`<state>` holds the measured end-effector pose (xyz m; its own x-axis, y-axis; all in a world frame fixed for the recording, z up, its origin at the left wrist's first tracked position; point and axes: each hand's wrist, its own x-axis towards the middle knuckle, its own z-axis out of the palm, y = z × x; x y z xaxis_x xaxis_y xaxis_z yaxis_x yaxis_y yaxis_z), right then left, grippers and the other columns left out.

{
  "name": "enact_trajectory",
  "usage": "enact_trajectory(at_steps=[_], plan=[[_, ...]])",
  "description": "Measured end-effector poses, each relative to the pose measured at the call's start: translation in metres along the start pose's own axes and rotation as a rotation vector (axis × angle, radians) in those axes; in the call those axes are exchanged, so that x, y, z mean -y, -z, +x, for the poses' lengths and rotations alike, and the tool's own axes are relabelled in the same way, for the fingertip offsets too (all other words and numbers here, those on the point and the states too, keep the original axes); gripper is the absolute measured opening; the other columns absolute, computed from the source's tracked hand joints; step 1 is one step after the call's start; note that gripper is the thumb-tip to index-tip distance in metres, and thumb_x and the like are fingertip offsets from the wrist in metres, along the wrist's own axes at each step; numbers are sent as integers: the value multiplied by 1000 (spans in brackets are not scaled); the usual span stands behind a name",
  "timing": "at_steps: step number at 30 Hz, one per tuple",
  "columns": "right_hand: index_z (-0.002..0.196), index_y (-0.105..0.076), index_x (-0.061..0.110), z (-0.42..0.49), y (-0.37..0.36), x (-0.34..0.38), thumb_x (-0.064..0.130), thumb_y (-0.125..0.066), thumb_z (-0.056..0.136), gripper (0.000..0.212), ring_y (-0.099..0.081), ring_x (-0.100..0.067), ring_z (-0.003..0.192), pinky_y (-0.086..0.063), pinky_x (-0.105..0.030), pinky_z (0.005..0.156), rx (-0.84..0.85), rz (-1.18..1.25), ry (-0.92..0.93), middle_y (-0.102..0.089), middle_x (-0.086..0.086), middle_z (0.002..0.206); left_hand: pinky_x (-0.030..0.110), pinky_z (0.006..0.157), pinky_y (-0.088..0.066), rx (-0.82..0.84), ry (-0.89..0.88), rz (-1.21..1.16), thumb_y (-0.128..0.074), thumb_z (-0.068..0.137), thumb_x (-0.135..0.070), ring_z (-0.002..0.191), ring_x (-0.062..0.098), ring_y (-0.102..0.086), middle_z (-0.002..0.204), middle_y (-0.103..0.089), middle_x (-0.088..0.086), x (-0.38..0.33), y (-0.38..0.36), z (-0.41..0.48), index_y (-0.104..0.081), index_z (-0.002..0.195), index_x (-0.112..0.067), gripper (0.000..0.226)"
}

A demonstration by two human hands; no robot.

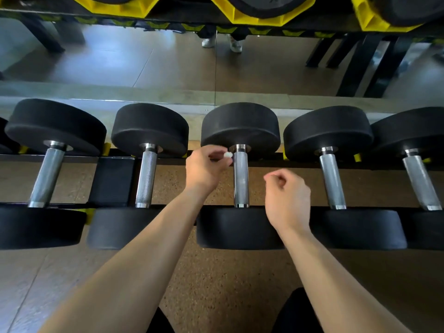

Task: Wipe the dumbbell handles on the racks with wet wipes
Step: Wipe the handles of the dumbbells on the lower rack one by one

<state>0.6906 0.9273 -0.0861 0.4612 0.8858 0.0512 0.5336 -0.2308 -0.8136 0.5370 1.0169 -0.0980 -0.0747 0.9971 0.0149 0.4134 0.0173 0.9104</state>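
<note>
Several black dumbbells with knurled steel handles lie side by side on a low black rack (pixel 113 181). My left hand (pixel 204 169) pinches a small white wet wipe (pixel 228 155) right beside the top of the middle dumbbell's handle (pixel 241 179). On the other side of that handle, lower down, my right hand (pixel 287 200) hovers with its fingers loosely curled and nothing in them. Neighbouring handles stand at left (pixel 146 179) and right (pixel 332 181).
A mirror (pixel 168 63) behind the rack reflects the floor, black rack legs and a person's white shoes. Yellow cradles (pixel 254 18) of an upper shelf with more dumbbells run along the top. Cork-coloured flooring (pixel 216 272) lies below the rack.
</note>
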Motion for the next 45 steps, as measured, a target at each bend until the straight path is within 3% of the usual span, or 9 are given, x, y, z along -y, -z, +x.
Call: enact_trajectory(at_steps=[4, 8, 11, 18, 21, 24, 32, 40, 45], plan=[[90, -69, 26, 1, 0, 2, 23, -56, 100, 16, -63, -2, 73, -41, -14, 59, 6, -19, 0, -67, 11, 80, 7, 72, -44, 0, 17, -53, -82, 84, -27, 81, -8, -61, 85, -68, -19, 2, -14, 5, -73, 91, -29, 12], [88, -69, 25, 1, 1, 3, 22, -56, 100, 18, -63, 0, 70, -40, -12, 57, 22, -28, -18, -68, 10, 78, 28, 86, -58, 132, -3, -74, -79, 86, -26, 87, 1, -69, 88, -74, -16, 11, -3, -1, -78, 87, -32, 7], [86, -69, 24, 1, 1, 6, 21, -56, 99, 19, -63, -1, 70, -40, -13, 56, 30, -38, -34, -68, 10, 77, 23, 84, -56, 230, -76, 22, -82, 83, -25, 87, 0, -68, 88, -73, -16, 12, 4, -10, -79, 88, -29, 7], [86, -70, 24, 0, 3, 8, 21, -55, 100, 20, -62, 5, 72, -38, -10, 55, 59, -37, -40, -68, 10, 76, 16, 82, -49, 83, -43, 33, -79, 87, -22, 86, -3, -63, 84, -68, -21, -6, -5, 2, -79, 90, -26, 5], [86, -70, 23, 0, 4, 9, 21, -55, 100, 21, -61, 6, 75, -39, -6, 50, 70, -42, -30, -68, 8, 76, 20, 79, -57, 247, 15, 95, -84, 82, -21, 80, 2, -69, 82, -73, -12, 4, 8, -10, -78, 81, -24, 7], [85, -70, 21, -1, 5, 11, 19, -54, 99, 22, -61, 6, 75, -40, -4, 51, 70, -33, -35, -68, 8, 76, 8, 68, -52, 476, 67, 190, -87, 79, -21, 75, 0, -68, 81, -75, -7, 11, 21, -20, -78, 80, -19, 9], [84, -70, 22, -1, 5, 13, 20, -53, 99, 23, -62, -1, 68, -36, -8, 53, 81, -41, -58, -68, 7, 76, 34, 84, -60, 132, 31, 10, -83, 83, -20, 82, 7, -70, 83, -74, -11, -1, -1, 3, -77, 81, -25, 8], [85, -70, 20, -2, 6, 16, 20, -54, 99, 22, -63, -5, 69, -38, -14, 54, 90, -25, -74, -68, 5, 77, 5, 64, -46, 611, -14, 277, -90, 74, -20, 71, -4, -65, 76, -73, -9, 6, 25, -19, -76, 70, -22, 14], [85, -70, 19, -1, 7, 15, 19, -53, 99, 22, -64, -7, 67, -40, -14, 54, 96, -15, -65, -68, 4, 76, 20, 77, -54, 230, -48, 118, -83, 84, -24, 81, 2, -67, 81, -72, -14, -4, 8, 5, -73, 74, -31, 15]])
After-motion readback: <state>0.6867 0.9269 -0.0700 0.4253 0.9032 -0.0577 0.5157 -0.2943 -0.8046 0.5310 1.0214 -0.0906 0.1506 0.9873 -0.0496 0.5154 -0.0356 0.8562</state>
